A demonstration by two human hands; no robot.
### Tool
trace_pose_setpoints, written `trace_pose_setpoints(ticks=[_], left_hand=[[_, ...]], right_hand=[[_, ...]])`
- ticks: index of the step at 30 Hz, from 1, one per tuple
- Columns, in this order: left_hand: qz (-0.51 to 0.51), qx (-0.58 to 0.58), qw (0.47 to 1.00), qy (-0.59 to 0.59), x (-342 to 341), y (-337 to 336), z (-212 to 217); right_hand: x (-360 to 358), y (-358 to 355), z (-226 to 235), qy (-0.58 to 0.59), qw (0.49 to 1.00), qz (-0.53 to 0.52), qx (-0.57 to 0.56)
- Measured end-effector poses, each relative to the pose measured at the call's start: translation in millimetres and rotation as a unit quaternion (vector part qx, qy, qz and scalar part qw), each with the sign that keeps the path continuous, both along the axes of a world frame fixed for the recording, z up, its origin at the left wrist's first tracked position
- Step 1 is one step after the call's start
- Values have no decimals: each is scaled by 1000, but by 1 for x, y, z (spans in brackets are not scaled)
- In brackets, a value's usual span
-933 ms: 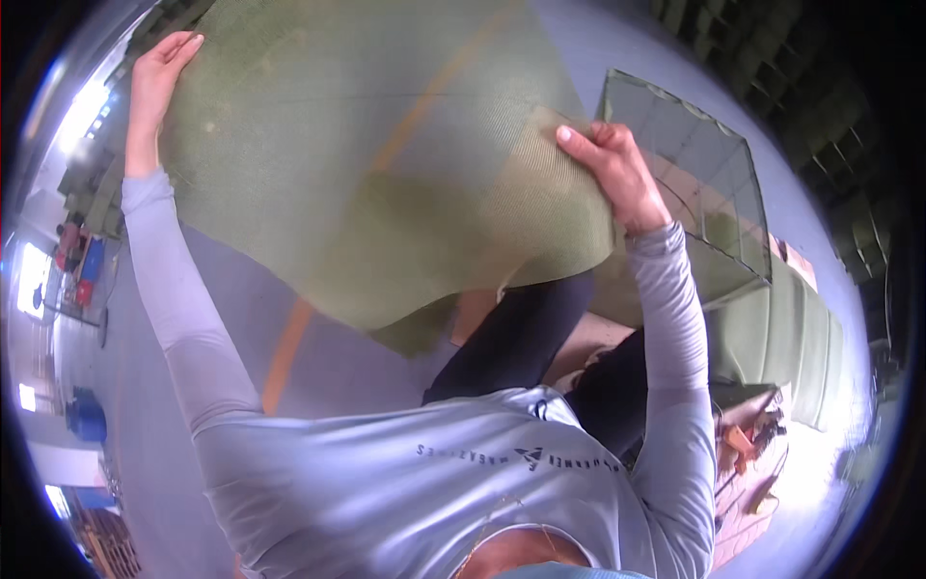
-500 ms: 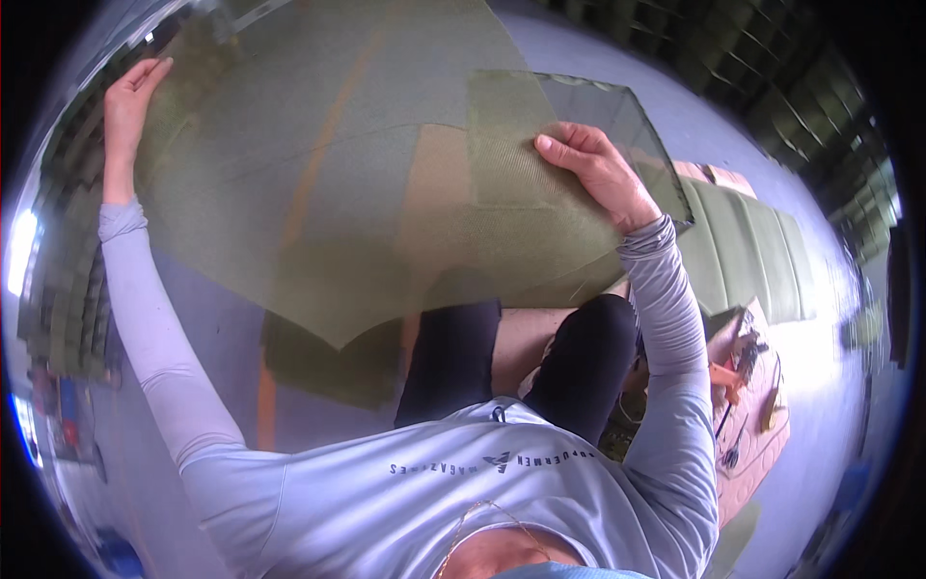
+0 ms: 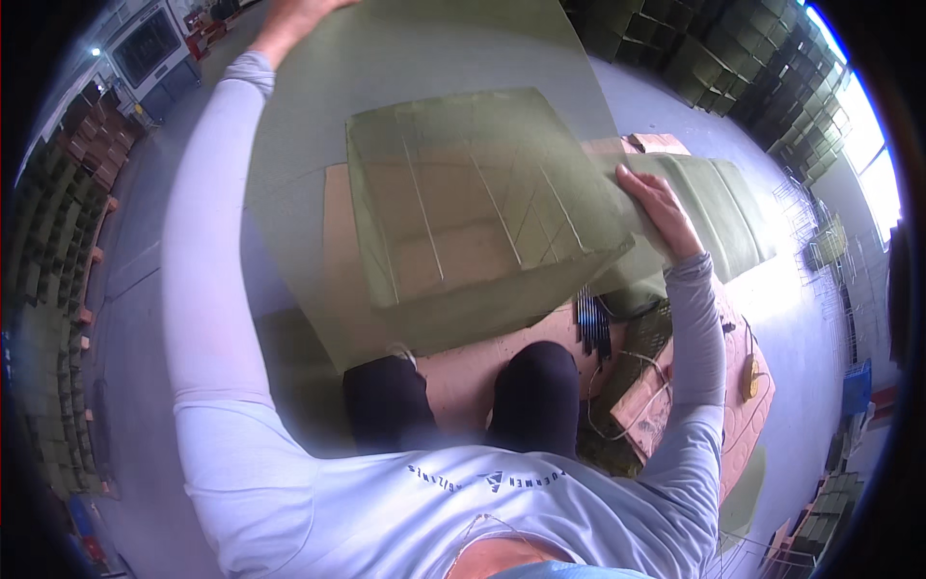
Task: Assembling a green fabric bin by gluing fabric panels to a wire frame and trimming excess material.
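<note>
A large, see-through olive-green mesh sheet [image 3: 289, 193] is stretched between my hands. My left hand [image 3: 294, 24] is raised at the top edge of the view and grips the sheet's far left part, its fingertips partly cut off. Lower and to the right, my right hand [image 3: 666, 212] holds the sheet's right side, with the thumb along the mesh. Between them, in front of my knees, stands a box-shaped wire frame [image 3: 502, 227] with green mesh around it. Its thin metal wires show through the mesh.
Pink-brown cardboard [image 3: 463, 386] lies under the frame. A green padded panel [image 3: 709, 207] is at the right. Near my right knee are black rods [image 3: 590, 328] and a yellow-handled tool [image 3: 750, 376]. Stacked green boxes [image 3: 48, 289] line the left; more boxes [image 3: 714, 68] stand far right.
My left hand has moved up and to the right, and my right hand to the right and down. The sheet has shifted with them, and the frame now shows more centrally.
</note>
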State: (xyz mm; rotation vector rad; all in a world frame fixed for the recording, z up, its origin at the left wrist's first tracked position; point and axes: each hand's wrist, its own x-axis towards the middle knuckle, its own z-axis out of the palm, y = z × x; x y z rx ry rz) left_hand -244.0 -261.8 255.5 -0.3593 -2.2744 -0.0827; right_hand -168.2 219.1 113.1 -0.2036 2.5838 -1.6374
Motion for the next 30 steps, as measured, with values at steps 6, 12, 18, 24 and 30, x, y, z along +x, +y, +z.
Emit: trace_pose_setpoints(ticks=[6,12,18,24,30], left_hand=[[-30,-18,999,-22,-89,12,-35],[31,-26,994,-104,-155,12,-86],[12,26,990,-140,-183,19,-142],[68,42,994,-77,-139,-31,-158],[103,481,751,-440,33,-70,-186]], right_hand=[[-43,8,-12,-115,993,29,0],[-96,10,-40,-75,997,-6,30],[-129,21,-64,-93,993,19,68],[-121,31,-69,-114,988,66,86],[-121,42,-67,-95,984,4,153]])
